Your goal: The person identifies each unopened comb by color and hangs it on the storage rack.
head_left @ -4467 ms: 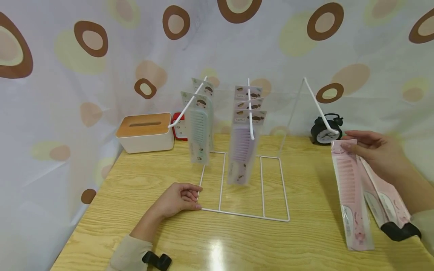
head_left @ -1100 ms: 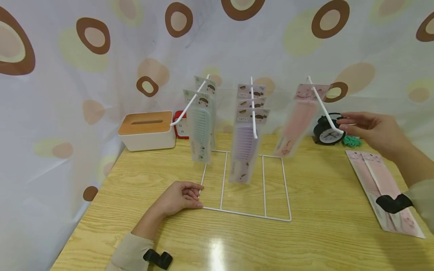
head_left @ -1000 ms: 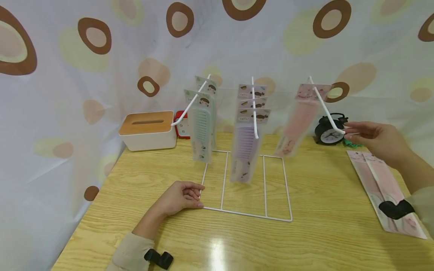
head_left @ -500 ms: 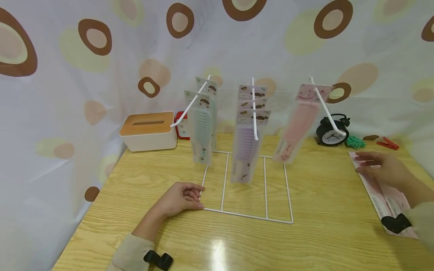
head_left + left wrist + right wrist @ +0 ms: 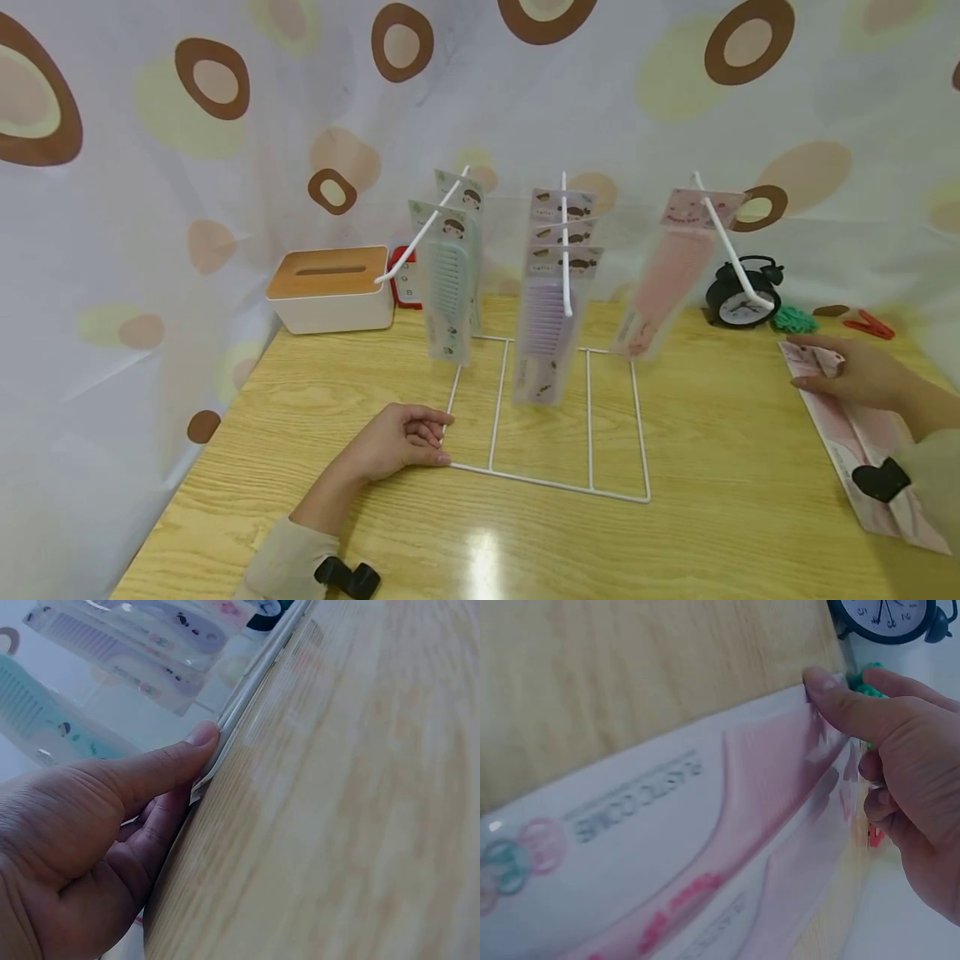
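Note:
My left hand (image 5: 397, 437) pinches the front left corner of a white wire display rack (image 5: 551, 482), thumb on the base wire in the left wrist view. At the right, my right hand (image 5: 862, 375) pinches the top end of a pink packaged comb (image 5: 705, 787); a second pink pack (image 5: 795, 877) overlaps beside it. Another pink packaged comb (image 5: 671, 271) hangs on the rack's right hook. Three purple packaged combs (image 5: 543, 325) hang from the middle hook, and two green packaged combs (image 5: 447, 283) from the left one.
Behind the rack stand a tissue box with a wooden lid (image 5: 330, 292) and a red clock (image 5: 406, 287), partly hidden. A black alarm clock (image 5: 741, 300), green bundle (image 5: 795, 320) and red clip (image 5: 870, 324) are at the back right. A patterned curtain (image 5: 480, 100) closes off the back.
One pink packaged comb has gone from my right hand onto the right hook. That hand has left the hook's tip, come down to the packs lying at the right and gripped their top end.

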`<state>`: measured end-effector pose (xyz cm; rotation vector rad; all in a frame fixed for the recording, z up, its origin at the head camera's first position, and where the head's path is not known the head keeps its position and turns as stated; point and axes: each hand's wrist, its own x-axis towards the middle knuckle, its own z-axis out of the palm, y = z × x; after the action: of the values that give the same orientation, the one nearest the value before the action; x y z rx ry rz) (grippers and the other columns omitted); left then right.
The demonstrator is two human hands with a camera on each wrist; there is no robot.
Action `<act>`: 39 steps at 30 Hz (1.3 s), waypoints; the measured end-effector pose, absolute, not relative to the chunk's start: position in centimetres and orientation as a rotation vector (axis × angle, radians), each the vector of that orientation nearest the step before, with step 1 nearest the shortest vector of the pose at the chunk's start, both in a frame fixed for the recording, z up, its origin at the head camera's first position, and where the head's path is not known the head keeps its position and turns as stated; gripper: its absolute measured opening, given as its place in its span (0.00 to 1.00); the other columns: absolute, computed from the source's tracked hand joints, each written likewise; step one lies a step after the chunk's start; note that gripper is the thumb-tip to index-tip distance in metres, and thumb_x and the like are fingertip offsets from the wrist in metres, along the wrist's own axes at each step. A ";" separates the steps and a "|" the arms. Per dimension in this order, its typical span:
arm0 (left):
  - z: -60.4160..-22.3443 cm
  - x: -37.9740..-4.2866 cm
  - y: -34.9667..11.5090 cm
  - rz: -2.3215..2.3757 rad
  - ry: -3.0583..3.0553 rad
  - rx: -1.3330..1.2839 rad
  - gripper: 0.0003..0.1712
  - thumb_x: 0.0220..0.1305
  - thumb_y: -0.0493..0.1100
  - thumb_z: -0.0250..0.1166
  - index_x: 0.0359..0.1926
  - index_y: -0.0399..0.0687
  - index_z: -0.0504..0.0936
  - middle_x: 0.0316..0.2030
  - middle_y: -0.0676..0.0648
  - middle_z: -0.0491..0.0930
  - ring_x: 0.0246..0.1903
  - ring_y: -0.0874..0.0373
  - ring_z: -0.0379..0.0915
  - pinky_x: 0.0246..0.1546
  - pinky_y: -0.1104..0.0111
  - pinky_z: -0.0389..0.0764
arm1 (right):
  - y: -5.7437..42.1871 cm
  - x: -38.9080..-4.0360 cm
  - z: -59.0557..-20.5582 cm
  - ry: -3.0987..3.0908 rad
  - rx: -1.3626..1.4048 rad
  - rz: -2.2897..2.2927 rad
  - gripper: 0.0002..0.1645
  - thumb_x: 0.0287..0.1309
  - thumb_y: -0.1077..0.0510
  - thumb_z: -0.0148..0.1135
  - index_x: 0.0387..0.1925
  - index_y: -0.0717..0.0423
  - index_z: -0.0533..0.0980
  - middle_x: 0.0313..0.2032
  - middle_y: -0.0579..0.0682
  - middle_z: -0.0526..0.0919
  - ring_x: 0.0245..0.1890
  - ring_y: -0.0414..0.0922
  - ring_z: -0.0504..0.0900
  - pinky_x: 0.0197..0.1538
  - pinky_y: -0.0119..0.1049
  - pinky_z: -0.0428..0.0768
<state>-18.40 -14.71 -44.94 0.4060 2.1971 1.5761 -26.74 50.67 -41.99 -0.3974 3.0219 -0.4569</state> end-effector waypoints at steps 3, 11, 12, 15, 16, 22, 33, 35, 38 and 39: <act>-45.0 -18.2 -14.7 1.582 2.175 0.406 0.30 0.53 0.35 0.77 0.57 0.32 0.79 0.38 0.43 0.80 0.34 0.60 0.80 0.38 0.73 0.85 | 50.9 -27.0 -41.5 2.966 -0.338 -0.433 0.51 0.51 0.44 0.76 0.68 0.67 0.65 0.62 0.82 0.65 0.47 0.72 0.74 0.46 0.67 0.74; -44.9 -18.1 -14.7 1.585 2.194 0.420 0.29 0.53 0.34 0.76 0.57 0.32 0.79 0.38 0.41 0.80 0.35 0.58 0.80 0.38 0.73 0.84 | 50.5 -26.8 -42.1 3.064 -0.347 -0.609 0.44 0.46 0.48 0.80 0.62 0.63 0.73 0.44 0.56 0.84 0.29 0.41 0.72 0.31 0.34 0.69; -44.8 -18.1 -14.7 1.589 2.193 0.419 0.29 0.53 0.33 0.76 0.57 0.32 0.79 0.38 0.41 0.80 0.35 0.58 0.79 0.37 0.73 0.84 | 50.4 -26.8 -42.2 3.073 -0.331 -0.658 0.41 0.49 0.49 0.79 0.61 0.62 0.73 0.41 0.47 0.84 0.27 0.37 0.68 0.29 0.31 0.65; -44.8 -18.1 -14.6 1.587 2.188 0.422 0.29 0.53 0.34 0.76 0.57 0.32 0.79 0.38 0.41 0.80 0.35 0.58 0.79 0.38 0.73 0.84 | 50.0 -26.5 -42.4 3.079 -0.249 -0.799 0.34 0.57 0.50 0.73 0.60 0.62 0.74 0.34 0.27 0.79 0.26 0.33 0.68 0.27 0.30 0.66; -44.9 -18.1 -14.6 1.587 2.184 0.421 0.29 0.53 0.34 0.76 0.57 0.32 0.79 0.38 0.41 0.80 0.35 0.58 0.79 0.38 0.73 0.84 | 49.8 -26.4 -42.4 3.081 -0.211 -0.838 0.32 0.59 0.49 0.72 0.60 0.61 0.75 0.33 0.22 0.77 0.26 0.33 0.69 0.27 0.30 0.67; -45.0 -18.0 -14.6 1.591 2.181 0.407 0.30 0.53 0.33 0.76 0.57 0.32 0.79 0.38 0.41 0.80 0.35 0.58 0.80 0.38 0.72 0.84 | 48.1 -25.8 -40.8 3.160 -0.240 -1.083 0.17 0.62 0.55 0.69 0.50 0.56 0.82 0.33 0.22 0.76 0.29 0.33 0.66 0.24 0.33 0.63; -45.1 -18.3 -14.7 1.592 2.178 0.392 0.29 0.52 0.33 0.77 0.57 0.31 0.80 0.37 0.43 0.79 0.34 0.59 0.79 0.37 0.74 0.84 | 44.7 -22.4 -34.9 3.079 -0.168 -1.396 0.16 0.64 0.60 0.66 0.53 0.51 0.81 0.33 0.20 0.83 0.32 0.22 0.81 0.34 0.15 0.75; -45.1 -18.4 -14.7 1.591 2.185 0.394 0.29 0.52 0.33 0.77 0.56 0.31 0.80 0.36 0.44 0.79 0.34 0.59 0.79 0.37 0.74 0.84 | 43.9 -21.6 -33.6 3.105 -0.184 -1.488 0.16 0.64 0.63 0.66 0.52 0.48 0.82 0.34 0.19 0.83 0.32 0.22 0.80 0.34 0.13 0.75; -45.0 -18.4 -14.7 1.585 2.195 0.396 0.29 0.52 0.33 0.77 0.56 0.31 0.80 0.36 0.44 0.79 0.34 0.59 0.79 0.36 0.74 0.84 | 42.9 -20.3 -32.0 2.978 -0.385 -1.808 0.19 0.63 0.72 0.61 0.51 0.53 0.82 0.36 0.27 0.87 0.33 0.25 0.84 0.37 0.14 0.78; -45.0 -18.3 -14.6 1.584 2.193 0.395 0.29 0.52 0.33 0.77 0.56 0.31 0.80 0.36 0.44 0.79 0.34 0.59 0.79 0.36 0.74 0.83 | 42.6 -19.8 -31.6 2.844 -0.514 -1.970 0.20 0.63 0.74 0.58 0.52 0.56 0.81 0.38 0.32 0.88 0.35 0.29 0.86 0.40 0.16 0.80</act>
<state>-18.35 -14.64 -45.01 0.3955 2.1932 1.5838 -19.84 42.58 -31.58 -0.5140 2.8437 -1.9696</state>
